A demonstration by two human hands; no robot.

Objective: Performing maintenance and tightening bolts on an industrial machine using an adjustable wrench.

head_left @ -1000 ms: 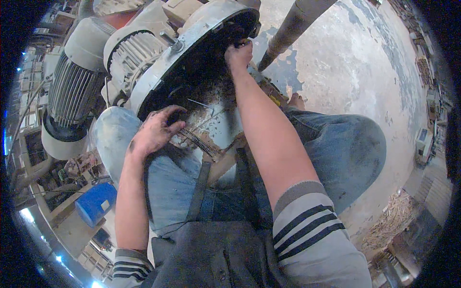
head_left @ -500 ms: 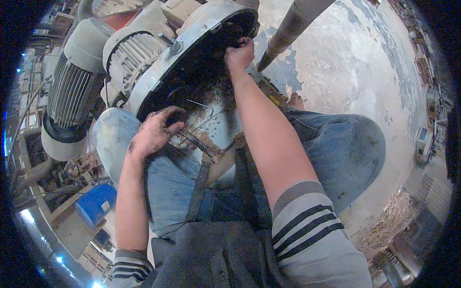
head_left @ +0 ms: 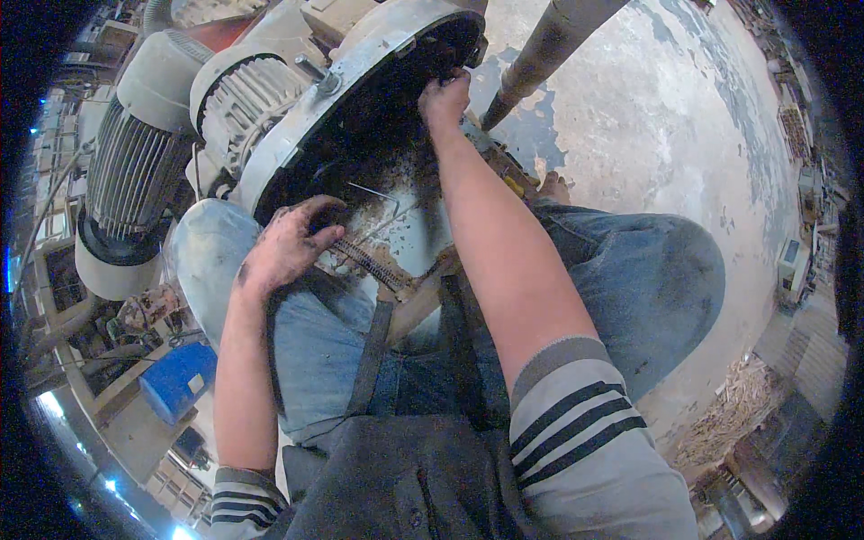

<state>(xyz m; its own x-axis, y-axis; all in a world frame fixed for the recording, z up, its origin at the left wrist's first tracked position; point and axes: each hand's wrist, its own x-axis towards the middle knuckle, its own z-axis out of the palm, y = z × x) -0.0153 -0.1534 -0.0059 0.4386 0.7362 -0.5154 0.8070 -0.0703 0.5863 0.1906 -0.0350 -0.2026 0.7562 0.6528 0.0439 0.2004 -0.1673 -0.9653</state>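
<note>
My right hand [head_left: 445, 102] reaches into a round, grey metal housing [head_left: 270, 157] with a dark, dirty inside. Its fingers are curled closed near the far right inner rim; whatever they grip is hidden. At the near left part of the opening is my left hand [head_left: 292, 245], smeared with black grime. Its fingers are bent and the thumb stands apart, with nothing visible between them. Between my hands a thin metal rod [head_left: 373, 192] lies over a dirty, light metal surface [head_left: 409, 225]. A coil spring [head_left: 364, 261] sits just beside my left thumb.
Ribbed electric motors [head_left: 144, 171] stand to the left, attached to the machine. A bolt [head_left: 326, 79] sticks up from the housing's rim. A thick pipe [head_left: 549, 58] slants past on the right. My knees flank the work. A blue drum [head_left: 180, 382] stands at lower left.
My right hand has shifted very slightly within the housing. My left hand stays almost where it was, with its fingers still bent.
</note>
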